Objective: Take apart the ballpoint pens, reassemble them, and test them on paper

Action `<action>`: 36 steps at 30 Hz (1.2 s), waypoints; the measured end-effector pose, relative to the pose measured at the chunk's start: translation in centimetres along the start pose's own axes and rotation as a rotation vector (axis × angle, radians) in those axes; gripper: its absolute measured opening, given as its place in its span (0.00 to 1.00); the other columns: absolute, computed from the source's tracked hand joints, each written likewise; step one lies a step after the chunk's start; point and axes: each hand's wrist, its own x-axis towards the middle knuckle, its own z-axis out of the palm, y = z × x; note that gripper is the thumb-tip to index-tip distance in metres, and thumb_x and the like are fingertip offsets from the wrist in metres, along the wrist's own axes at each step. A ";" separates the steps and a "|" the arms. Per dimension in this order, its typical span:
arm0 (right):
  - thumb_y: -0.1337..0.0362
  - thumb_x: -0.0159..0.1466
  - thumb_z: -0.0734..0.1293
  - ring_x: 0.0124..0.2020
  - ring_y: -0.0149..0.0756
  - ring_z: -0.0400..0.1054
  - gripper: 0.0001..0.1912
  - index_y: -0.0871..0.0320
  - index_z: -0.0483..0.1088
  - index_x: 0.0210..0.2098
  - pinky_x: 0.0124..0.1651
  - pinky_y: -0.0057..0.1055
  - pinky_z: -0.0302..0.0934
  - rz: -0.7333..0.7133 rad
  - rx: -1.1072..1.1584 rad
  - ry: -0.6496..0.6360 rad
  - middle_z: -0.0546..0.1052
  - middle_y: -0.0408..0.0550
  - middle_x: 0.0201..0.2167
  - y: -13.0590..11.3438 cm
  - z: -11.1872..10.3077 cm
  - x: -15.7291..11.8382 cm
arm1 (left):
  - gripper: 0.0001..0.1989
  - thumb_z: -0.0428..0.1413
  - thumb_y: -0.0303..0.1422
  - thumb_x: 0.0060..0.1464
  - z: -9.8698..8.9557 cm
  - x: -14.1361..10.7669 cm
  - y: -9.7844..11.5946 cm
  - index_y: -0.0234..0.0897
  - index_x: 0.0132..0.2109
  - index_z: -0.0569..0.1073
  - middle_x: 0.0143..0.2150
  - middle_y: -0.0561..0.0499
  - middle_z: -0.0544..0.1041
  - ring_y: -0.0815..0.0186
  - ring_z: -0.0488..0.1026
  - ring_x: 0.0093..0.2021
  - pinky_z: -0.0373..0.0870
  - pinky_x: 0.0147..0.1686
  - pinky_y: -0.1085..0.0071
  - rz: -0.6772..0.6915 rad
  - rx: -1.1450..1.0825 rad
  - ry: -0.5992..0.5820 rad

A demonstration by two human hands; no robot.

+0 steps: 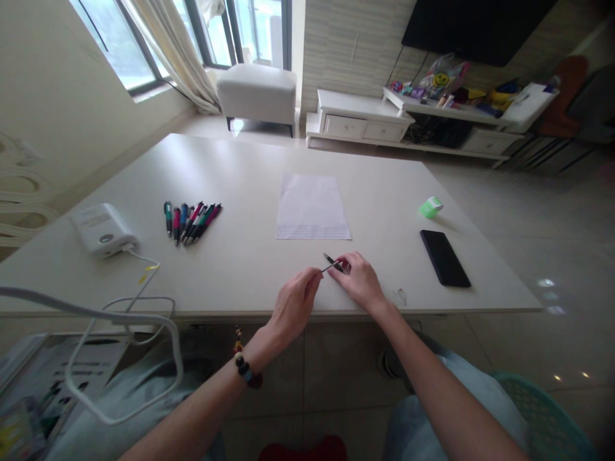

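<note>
Near the table's front edge, my left hand [296, 296] and my right hand [359, 280] meet over a thin dark rod [329, 266], each pinching one end of it. It looks like a pen refill, but is too small to tell. Beside my right fingers a dark pen part with a pointed tip [328, 258] shows, partly hidden by the hand; whether it is held or lies on the table is unclear. Beyond the hands lies a white sheet of paper [312, 205] with lines of writing along its near edge. Several coloured pens [192, 222] lie grouped at the left.
On the white table [240, 166], a white device [104, 229] with a cable [144, 258] sits at the left. A black phone [444, 258] and a green-and-white item [431, 207] are at the right. A white cable loops across the lower left foreground.
</note>
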 end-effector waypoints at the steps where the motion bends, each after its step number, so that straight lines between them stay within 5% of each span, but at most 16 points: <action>1: 0.54 0.55 0.69 0.33 0.39 0.68 0.13 0.58 0.73 0.32 0.37 0.35 0.62 0.000 -0.010 0.003 0.74 0.52 0.34 0.1 0.2 0.1 | 0.13 0.42 0.37 0.62 0.0 0.0 0.0 0.39 0.41 0.69 0.34 0.50 0.74 0.68 0.68 0.32 0.62 0.33 0.73 0.001 0.003 0.001; 7: 0.55 0.60 0.64 0.30 0.34 0.67 0.14 0.60 0.71 0.38 0.34 0.31 0.62 0.104 0.491 0.094 0.74 0.49 0.30 -0.3 -0.4 0.8 | 0.14 0.41 0.38 0.63 -0.4 -0.2 -0.2 0.39 0.40 0.69 0.33 0.51 0.73 0.68 0.67 0.31 0.61 0.33 0.73 -0.017 0.023 0.019; 10: 0.54 0.61 0.63 0.28 0.31 0.66 0.17 0.58 0.70 0.44 0.29 0.28 0.60 0.115 0.775 0.019 0.73 0.46 0.30 -0.9 -1.2 0.8 | 0.13 0.41 0.38 0.63 -0.5 -0.2 -0.2 0.39 0.40 0.69 0.32 0.52 0.72 0.69 0.66 0.30 0.60 0.32 0.74 -0.017 0.034 0.021; 13: 0.55 0.59 0.66 0.33 0.33 0.68 0.14 0.57 0.72 0.40 0.33 0.29 0.61 0.105 0.876 -0.010 0.75 0.48 0.32 -1.4 -1.6 0.3 | 0.13 0.42 0.38 0.63 -0.4 -0.2 -0.2 0.39 0.39 0.69 0.31 0.53 0.72 0.69 0.66 0.29 0.60 0.31 0.74 -0.018 0.039 0.020; 19: 0.54 0.57 0.69 0.34 0.35 0.70 0.15 0.58 0.70 0.37 0.36 0.31 0.63 0.064 0.805 0.045 0.78 0.51 0.34 -2.1 -1.9 -0.4 | 0.14 0.41 0.38 0.63 -0.3 -0.1 -0.3 0.39 0.39 0.69 0.32 0.52 0.73 0.69 0.66 0.30 0.60 0.31 0.74 -0.022 0.054 0.012; 25: 0.56 0.55 0.70 0.35 0.37 0.71 0.13 0.59 0.73 0.34 0.37 0.32 0.65 0.009 0.673 -0.115 0.78 0.50 0.32 -2.6 -1.5 -0.8 | 0.12 0.43 0.37 0.63 0.0 -0.1 -0.3 0.40 0.43 0.69 0.37 0.50 0.76 0.67 0.71 0.35 0.64 0.34 0.73 0.008 0.105 0.004; 29: 0.56 0.54 0.71 0.29 0.35 0.70 0.12 0.59 0.73 0.32 0.32 0.30 0.63 0.016 0.574 -0.209 0.77 0.49 0.28 -2.9 -1.3 -1.2 | 0.11 0.49 0.36 0.61 0.3 -0.1 -0.8 0.40 0.49 0.67 0.41 0.49 0.77 0.65 0.73 0.38 0.66 0.37 0.70 0.057 0.148 0.040; 36: 0.53 0.54 0.70 0.20 0.29 0.62 0.15 0.60 0.70 0.25 0.22 0.25 0.54 0.070 0.490 -0.276 0.72 0.43 0.19 -2.6 -1.3 -1.4 | 0.10 0.45 0.37 0.62 0.2 -0.4 -1.2 0.38 0.41 0.68 0.37 0.51 0.76 0.65 0.71 0.37 0.65 0.40 0.68 0.183 0.302 -0.007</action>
